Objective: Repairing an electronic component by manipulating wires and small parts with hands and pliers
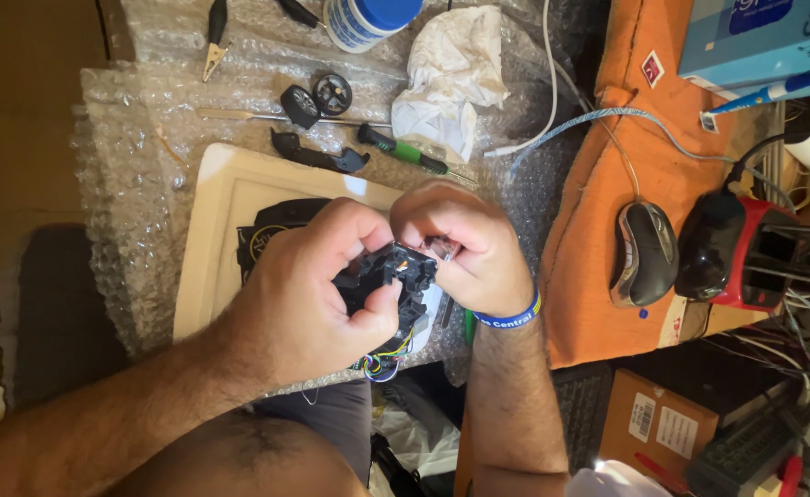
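Observation:
Both hands meet over a small black plastic device (396, 276) with coloured wires (385, 361) hanging from its lower end. My left hand (318, 285) wraps around the device's left side, thumb and fingers pinching it. My right hand (469, 248), with a blue wristband, closes on the device's upper right part, where a small metallic piece shows between the fingertips. The device is held just above a white tray (216, 221) lying on bubble wrap (138, 138).
On the bubble wrap lie two small black wheels (318, 97), a black bracket (318, 155), a green-handled screwdriver (405, 150), a crumpled white cloth (451, 78), pliers (214, 37) and a blue-capped jar (364, 18). To the right: an orange cloth (598, 230), a mouse (642, 253), cables.

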